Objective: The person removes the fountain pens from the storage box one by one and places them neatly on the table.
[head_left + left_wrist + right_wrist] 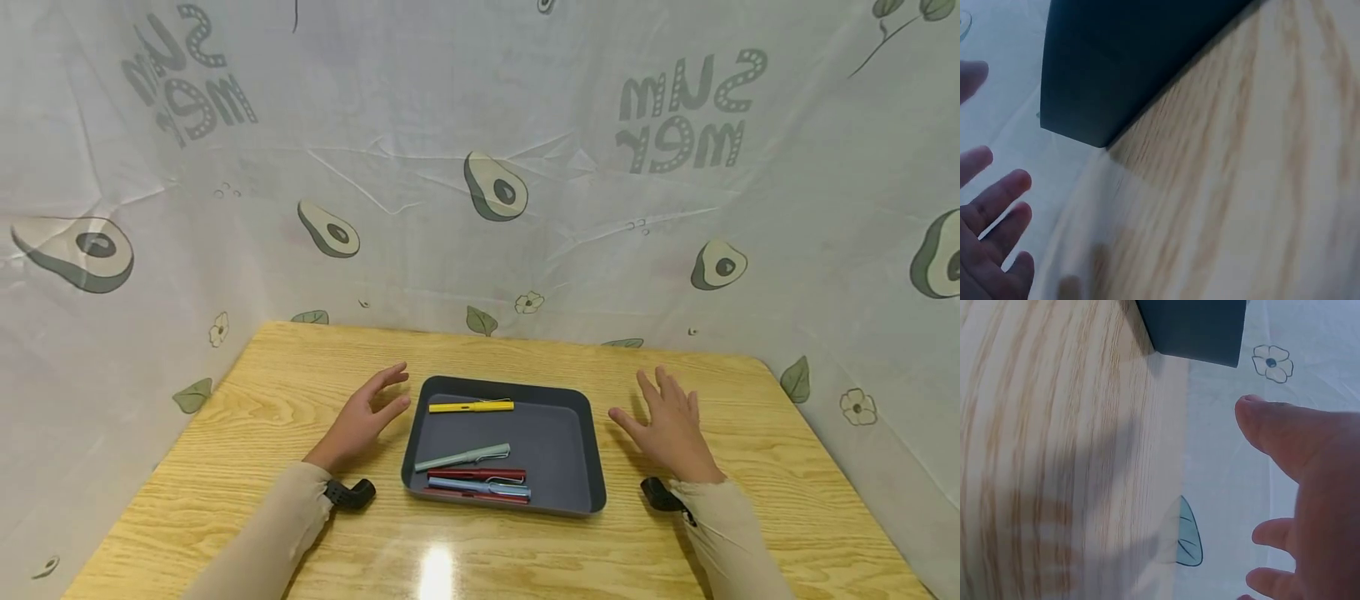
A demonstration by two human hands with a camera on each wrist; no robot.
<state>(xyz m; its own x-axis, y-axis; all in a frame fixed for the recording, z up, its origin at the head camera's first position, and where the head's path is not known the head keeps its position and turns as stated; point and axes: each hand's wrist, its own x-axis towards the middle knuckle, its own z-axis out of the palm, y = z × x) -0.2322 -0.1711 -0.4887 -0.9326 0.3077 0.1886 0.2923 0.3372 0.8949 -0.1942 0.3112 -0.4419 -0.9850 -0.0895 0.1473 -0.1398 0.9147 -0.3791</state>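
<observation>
A dark grey tray lies between the two hands. Inside it, a yellow pen lies along the far side. Nearer the front are a pale green pen, a dark red pen, a light blue pen and another red pen partly under the blue one. My left hand hovers just off the tray's left side, fingers spread and loosely bent, holding nothing. Off the right side, my right hand is held with fingers apart, also holding nothing. Both wrist views show a tray corner beyond the fingers.
The tray rests on a light wooden table. A white cloth printed with avocados, leaves and flowers hangs behind the table and at its sides. A black wrist camera sits at the left cuff, another camera at the right.
</observation>
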